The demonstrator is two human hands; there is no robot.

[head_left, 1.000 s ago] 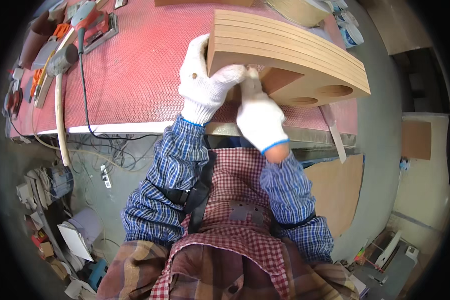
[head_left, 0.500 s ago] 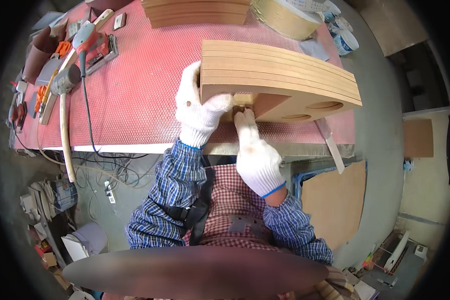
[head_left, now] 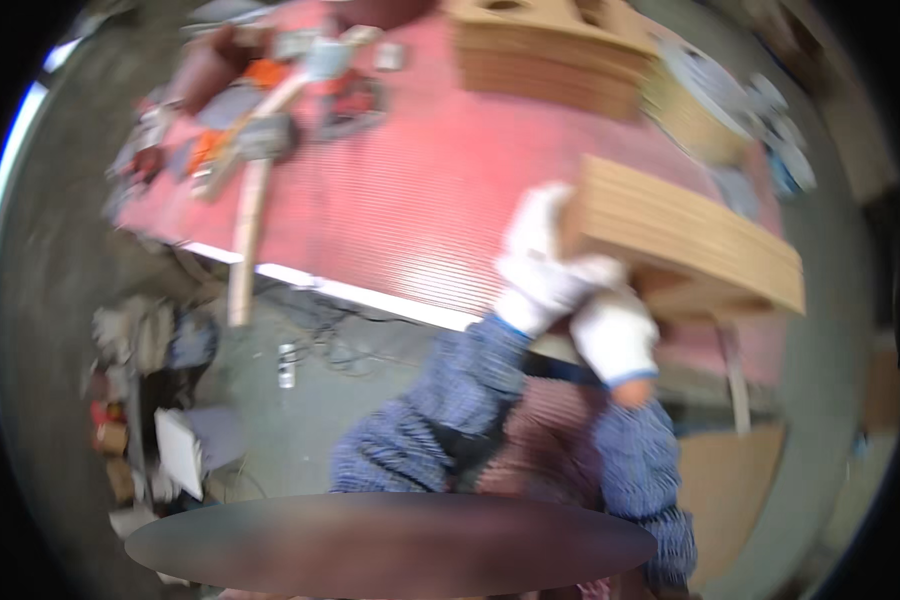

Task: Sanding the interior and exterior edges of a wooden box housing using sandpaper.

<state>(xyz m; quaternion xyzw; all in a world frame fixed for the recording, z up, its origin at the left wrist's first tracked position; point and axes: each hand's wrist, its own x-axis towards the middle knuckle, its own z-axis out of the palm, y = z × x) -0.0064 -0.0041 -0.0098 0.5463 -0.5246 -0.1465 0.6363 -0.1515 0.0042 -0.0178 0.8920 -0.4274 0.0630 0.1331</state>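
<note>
A curved, layered wooden piece (head_left: 690, 225) stands near the front edge of the pink-covered table. My left hand (head_left: 545, 250), in a white knit glove, grips its left end, with the thumb in front. Close below that thumb is my right hand (head_left: 615, 335), gloved in white too. Its fingers reach in at the lower left part of the wooden piece, but the left hand and motion blur hide them. Whether they hold anything does not show.
Another layered wooden piece (head_left: 550, 70) stands farther back, beside a large tape-like roll (head_left: 705, 105). A mallet (head_left: 255, 200) overhangs the front edge at left, near a red sander (head_left: 350, 100). A flat strip (head_left: 735, 380) juts out at right. Cables (head_left: 335, 335) lie below.
The whole view has swung and blurred, so the table and my hands appear farther right. My right hand now sits closer under my left; the left still grips the wooden piece.
</note>
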